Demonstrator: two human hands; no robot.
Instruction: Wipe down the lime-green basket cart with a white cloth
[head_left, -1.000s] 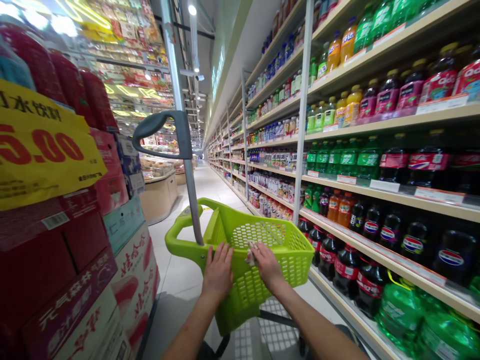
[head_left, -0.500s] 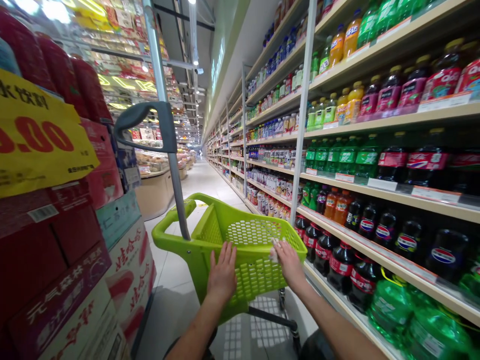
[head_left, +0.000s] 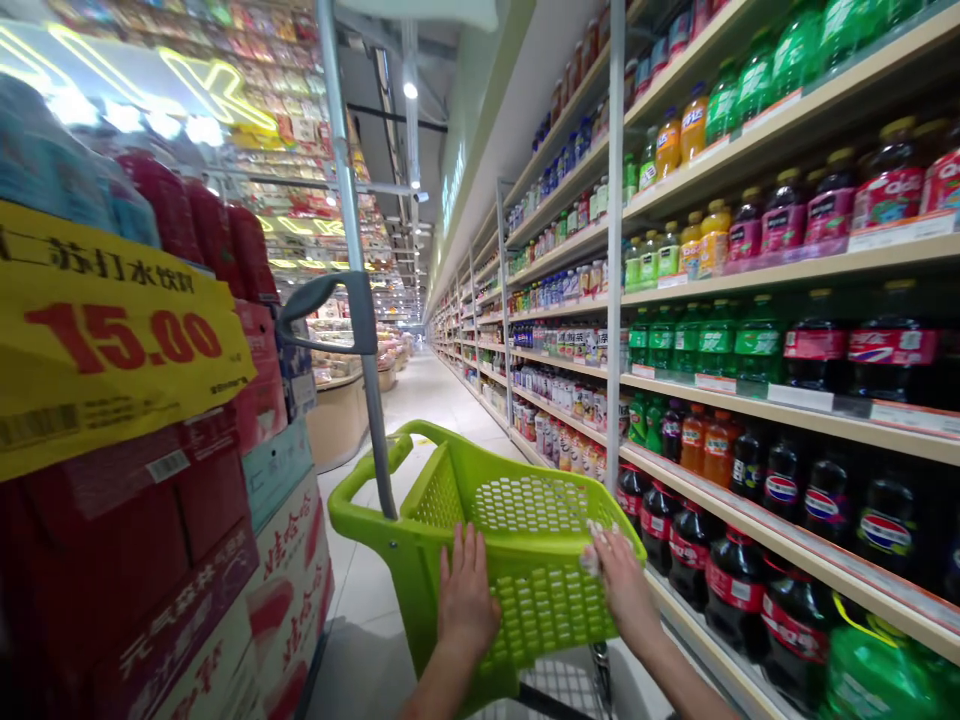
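Two hands rest on the green basket (head_left: 525, 560): left hand (head_left: 466, 598) flat, grip spread; right hand (head_left: 624, 585) pinching a crumpled wipe (head_left: 592, 552).

A lime-green plastic basket cart (head_left: 525, 520) with perforated walls is seen low in the middle of the aisle, upright and empty. Its near rim is touched by both hands. A small crumpled whitish cloth (head_left: 594, 548) is pressed against the rim's right near corner. A grey pole handle (head_left: 360, 330) rises from its left side.
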